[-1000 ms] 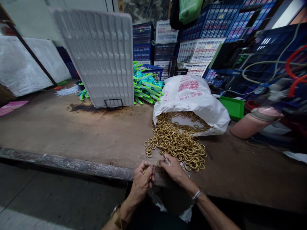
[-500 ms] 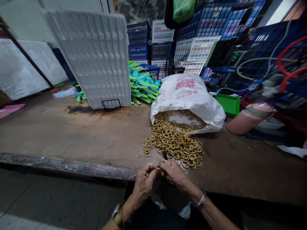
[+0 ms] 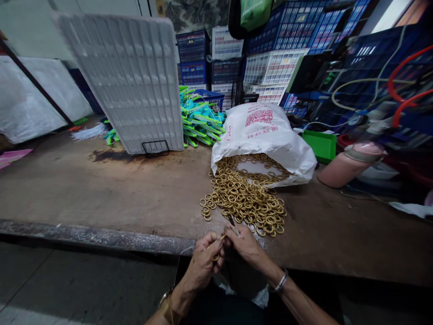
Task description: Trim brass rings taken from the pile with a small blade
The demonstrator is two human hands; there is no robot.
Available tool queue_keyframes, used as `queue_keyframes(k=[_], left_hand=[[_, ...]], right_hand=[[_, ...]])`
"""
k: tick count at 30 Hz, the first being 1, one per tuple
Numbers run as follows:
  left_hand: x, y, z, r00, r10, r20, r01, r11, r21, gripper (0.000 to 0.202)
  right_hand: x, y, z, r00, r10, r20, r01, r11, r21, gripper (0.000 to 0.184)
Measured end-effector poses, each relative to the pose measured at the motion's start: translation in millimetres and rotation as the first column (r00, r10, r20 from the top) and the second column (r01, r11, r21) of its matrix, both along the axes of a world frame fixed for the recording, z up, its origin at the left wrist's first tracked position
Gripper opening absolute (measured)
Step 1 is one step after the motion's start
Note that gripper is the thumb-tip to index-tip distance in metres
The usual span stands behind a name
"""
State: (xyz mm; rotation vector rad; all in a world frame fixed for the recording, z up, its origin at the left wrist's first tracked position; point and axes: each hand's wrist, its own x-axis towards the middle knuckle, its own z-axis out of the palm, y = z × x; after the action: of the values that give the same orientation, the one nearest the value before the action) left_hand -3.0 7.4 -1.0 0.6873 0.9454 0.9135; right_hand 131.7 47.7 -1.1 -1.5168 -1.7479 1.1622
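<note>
Where the table edge [image 3: 101, 238] runs, fingers [image 3: 207, 240] seemingly pinch a ring [image 3: 223, 237].

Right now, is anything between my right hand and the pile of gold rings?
Only the dark-tipped tool in your right hand, pointing toward the gold ring pile; nothing else visible stands between.

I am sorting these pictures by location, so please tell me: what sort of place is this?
Probably a small workshop or packing room: gold-coloured rings lie heaped at the mouth of a white sack on a worn workbench, with plastic crates stacked behind.
</note>
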Motion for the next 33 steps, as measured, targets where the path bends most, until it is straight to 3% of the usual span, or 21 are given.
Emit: queue_keyframes(k=[2,5,8,13,23,26,29,31,33], left_hand=[[0.3,0.7,1.3,1.0,0.025,-0.003,-0.025,1.0,-0.014,0.033],[0.9,2.1,1.7,0.998,0.064,-0.024,-0.064,0.998,-0.005,0.033],[1.4,3.1,2.5,0.995,0.078,-0.055,-0.078,0.997,0.014,0.033],[0.8,2.8,6.4,0.991,0.082,-0.106,-0.079,0.996,0.032,0.03],[-2.8,-0.8,0.5,0.988,0.081,-0.134,-0.079,0.997,0.021,0.026],[-5.6,-8.8,10.4,0.995,-0.001,-0.095,0.006,0.999,0.054,0.027],[-6.3,-20.7,19.0,0.98,-0.187,-0.064,0.191,0.98,0.061,0.027],[-3.8,-27.7,14.5,0.948,-0.314,-0.057,0.315,0.949,0.01,0.024],[1.2,-31.8,-2.0,0.919,-0.391,-0.052,0.387,0.918,-0.084,0.02]], right_hand=[[1.5,-2.3,-2.5,0.993,-0.007,0.116,-0.001,0.998,0.069,0.023],[3.6,-9.2,-6.7,0.961,0.1,0.258,-0.144,0.977,0.159,0.014],[3.3,-16.1,-7.3,0.914,0.159,0.373,-0.238,0.955,0.176,0.021],[-0.3,-18.9,-3.9,0.832,0.098,0.546,-0.243,0.949,0.2,0.028],[-3.2,-18.4,-6.0,0.761,0.087,0.643,-0.255,0.951,0.173,0.026],[5.5,-9.0,-11.3,0.747,0.047,0.663,-0.224,0.957,0.185,0.023],[15.1,4.5,-13.3,0.731,-0.003,0.682,-0.202,0.954,0.222,0.021],[16.6,13.0,-13.9,0.749,-0.009,0.663,-0.218,0.941,0.258,0.02],[12.1,20.3,-14.8,0.786,-0.013,0.618,-0.223,0.926,0.304,0.021]])
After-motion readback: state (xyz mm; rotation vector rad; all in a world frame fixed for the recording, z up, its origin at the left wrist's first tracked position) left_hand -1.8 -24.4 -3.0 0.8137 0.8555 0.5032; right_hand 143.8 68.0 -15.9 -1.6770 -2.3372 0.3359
